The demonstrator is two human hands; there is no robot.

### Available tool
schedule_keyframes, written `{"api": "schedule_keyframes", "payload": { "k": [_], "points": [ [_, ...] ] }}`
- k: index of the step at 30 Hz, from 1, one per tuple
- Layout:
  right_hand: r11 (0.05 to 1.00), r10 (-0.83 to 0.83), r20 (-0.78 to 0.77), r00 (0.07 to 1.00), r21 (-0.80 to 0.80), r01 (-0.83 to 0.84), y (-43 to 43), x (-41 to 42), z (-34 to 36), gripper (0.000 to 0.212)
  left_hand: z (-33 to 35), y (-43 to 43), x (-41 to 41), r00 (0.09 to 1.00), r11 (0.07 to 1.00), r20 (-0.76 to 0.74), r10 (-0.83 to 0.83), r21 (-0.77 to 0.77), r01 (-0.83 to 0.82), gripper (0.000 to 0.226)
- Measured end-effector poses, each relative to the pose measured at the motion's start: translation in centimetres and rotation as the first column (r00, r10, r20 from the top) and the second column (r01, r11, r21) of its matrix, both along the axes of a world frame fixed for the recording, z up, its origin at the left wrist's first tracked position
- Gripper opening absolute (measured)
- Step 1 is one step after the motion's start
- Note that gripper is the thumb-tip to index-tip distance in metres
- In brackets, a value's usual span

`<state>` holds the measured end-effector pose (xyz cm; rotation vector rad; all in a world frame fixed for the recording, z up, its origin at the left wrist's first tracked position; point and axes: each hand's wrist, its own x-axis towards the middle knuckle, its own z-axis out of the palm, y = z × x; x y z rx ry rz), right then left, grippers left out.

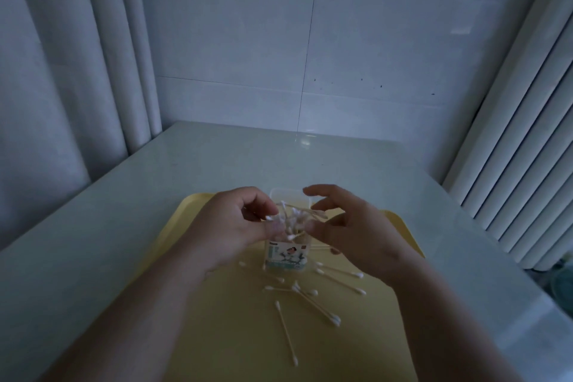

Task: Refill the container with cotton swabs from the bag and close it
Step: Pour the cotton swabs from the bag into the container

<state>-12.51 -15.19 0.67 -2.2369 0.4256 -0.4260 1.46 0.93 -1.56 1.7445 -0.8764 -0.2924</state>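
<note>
I log: pale desk [217, 164]; yellow tray [235, 335] on it; left hand [229, 226], fingers pinching cotton swabs [291, 217] at the container's mouth; right hand [356, 232], fingers spread, holding nothing; container [286, 257] upright mid-tray; loose swabs [286, 333] scattered before it.

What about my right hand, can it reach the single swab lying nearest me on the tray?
Probably yes: the swab lies alone on the tray, uncovered, and the right hand is open by the container.
</note>
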Motion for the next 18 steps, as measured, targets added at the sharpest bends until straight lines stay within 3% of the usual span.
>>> {"api": "schedule_keyframes", "payload": {
  "k": [2, 6, 13, 16, 18],
  "points": [
    [0.998, -0.024, -0.006, 1.000, -0.056, 0.024, 0.7, 0.2, 0.2, 0.026, 0.1, -0.2, -0.3, 1.000, 0.999, -0.009, 0.000, -0.053, -0.001, 0.017],
    [0.990, -0.138, 0.034, 0.990, 0.008, 0.138, 0.8, 0.2, 0.4, 0.007, 0.3, -0.2, -0.6, 1.000, 0.996, 0.023, -0.004, -0.087, 0.006, 0.018],
    [0.967, -0.171, 0.130, 0.977, 0.210, 0.141, -0.3, -0.4, 1.1, 0.011, 0.8, -0.1, -0.9, 0.998, 0.985, 0.066, 0.015, -0.174, -0.003, 0.011],
    [0.942, -0.155, 0.149, 0.977, 0.319, 0.101, -0.9, -0.8, 1.4, 0.004, 1.0, 0.3, -1.0, 0.997, 0.982, 0.041, -0.066, -0.175, 0.072, 0.028],
    [0.938, -0.168, 0.110, 0.980, 0.325, 0.124, -1.1, -0.9, 1.4, 0.009, 1.1, 0.3, -1.4, 0.995, 0.983, 0.054, -0.089, -0.154, 0.096, 0.026]
  ]
}}
